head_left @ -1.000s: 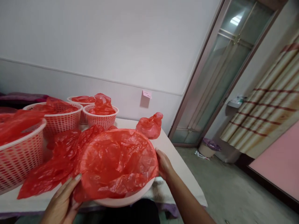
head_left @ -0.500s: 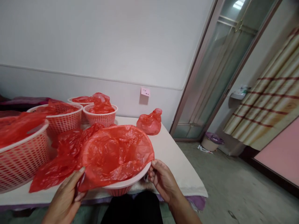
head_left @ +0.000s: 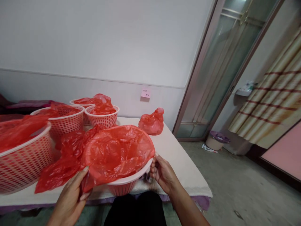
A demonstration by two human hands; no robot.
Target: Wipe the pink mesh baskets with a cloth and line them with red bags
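Currently, the lining of the plastic strainer basket (head_left: 123, 187) straight before you, at the near edge of the white-covered surface (head_left: 181, 172), looks mostly done. The red plastic bag (head_left: 117, 150) sits inside it and laps over the rim from about eight o'clock, round through twelve, to three. What appears left is the near stretch, roughly four to six o'clock, where the pale rim lies bare and the film sags inward, not yet folded over. Your left hand (head_left: 72, 194) pinches the bag's loose edge between thumb and fingers at about eight o'clock; your right hand (head_left: 164, 172) is closed narrowly on the film's edge at three, though you cannot tell from this view whether it grips the rim too. Away at ten o'clock, the large perforated basket (head_left: 25, 163) already carries red film, as do the three smaller baskets (head_left: 102, 121) towards eleven. Loose red film (head_left: 62, 171) lies at nine o'clock, just beside your basket, and a bunched-up red bag (head_left: 151, 124) rests apart at one o'clock.
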